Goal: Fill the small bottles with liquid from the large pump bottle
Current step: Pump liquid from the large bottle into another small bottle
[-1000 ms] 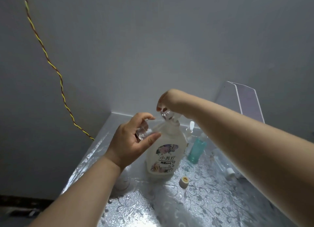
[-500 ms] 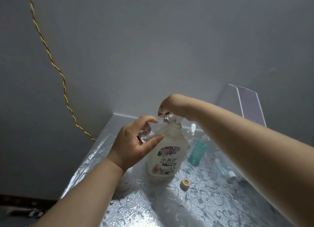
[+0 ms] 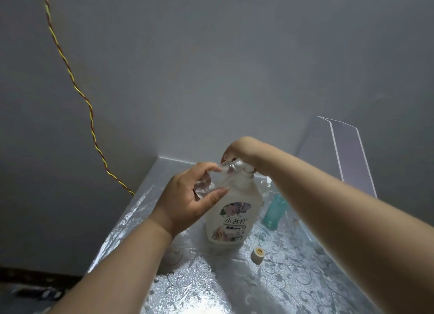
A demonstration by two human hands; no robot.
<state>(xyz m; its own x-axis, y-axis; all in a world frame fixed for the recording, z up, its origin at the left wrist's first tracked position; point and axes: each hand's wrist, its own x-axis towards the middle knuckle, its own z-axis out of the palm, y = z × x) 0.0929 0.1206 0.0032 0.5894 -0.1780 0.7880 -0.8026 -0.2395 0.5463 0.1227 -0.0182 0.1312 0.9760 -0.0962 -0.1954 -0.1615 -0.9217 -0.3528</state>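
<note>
A large white pump bottle with a flowered label stands upright on the silver patterned table. My right hand sits on top of its clear pump head, fingers curled over it. My left hand holds a small clear bottle between thumb and fingers, right beside the pump's spout. The small bottle is mostly hidden by my fingers.
A small teal bottle stands right of the pump bottle. A loose cream cap lies in front of it. Another whitish bottle is partly hidden under my left forearm. A clear acrylic panel leans at the back right; a twisted cord hangs left.
The view has tilted slightly. My left hand has lifted the small bottle a little closer to the spout, and my right hand stays on the pump head.
</note>
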